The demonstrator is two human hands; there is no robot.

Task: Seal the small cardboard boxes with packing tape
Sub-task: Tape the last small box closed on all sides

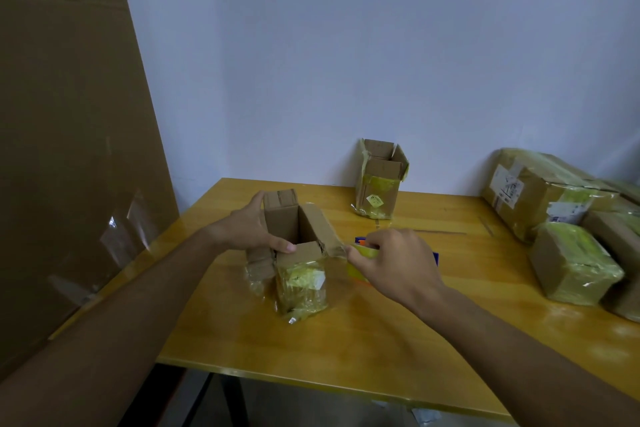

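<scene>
A packing or shipping room, plain and bare. A yellow wooden table (346, 340) stands in the corner of a blank white wall (346, 45). Taped parcels (554, 204) with shipping labels are piled at its right edge, an open box (381, 180) sits at the back, and a big cardboard sheet (69, 132) leans on the left.

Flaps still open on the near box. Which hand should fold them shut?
Probably the left. The left hand already grips the open box at its rim beside the flaps, while the right hand is occupied holding the tape dispenser.
</scene>
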